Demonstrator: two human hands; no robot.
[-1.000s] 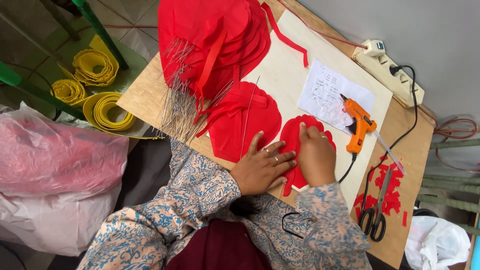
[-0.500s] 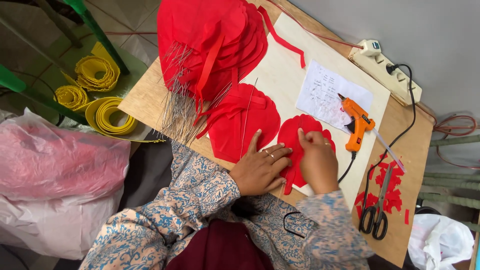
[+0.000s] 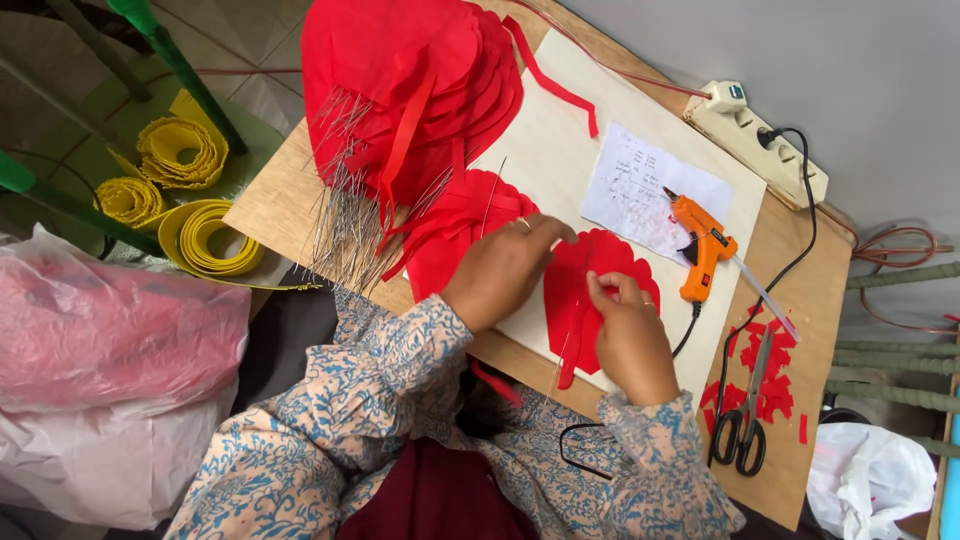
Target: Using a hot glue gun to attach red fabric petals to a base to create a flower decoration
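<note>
The left hand, earlier flat on the table at about nine o'clock of the scalloped red petal, now lifts with fingers reaching over its upper edge, while the right hand slides toward five o'clock, pinching it.

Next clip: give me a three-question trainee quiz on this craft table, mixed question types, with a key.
1. True or false: the orange glue gun is held in the right hand.
2. Which lies nearest the black scissors? A) yellow rolls B) red scraps C) power strip
3. What do both hands touch?

Key
1. False: it stands on the white board, beside the note paper, apart from that hand.
2. B.
3. The red scalloped petal: the left hand presses its upper edge, the right hand pinches it near the middle.
</note>
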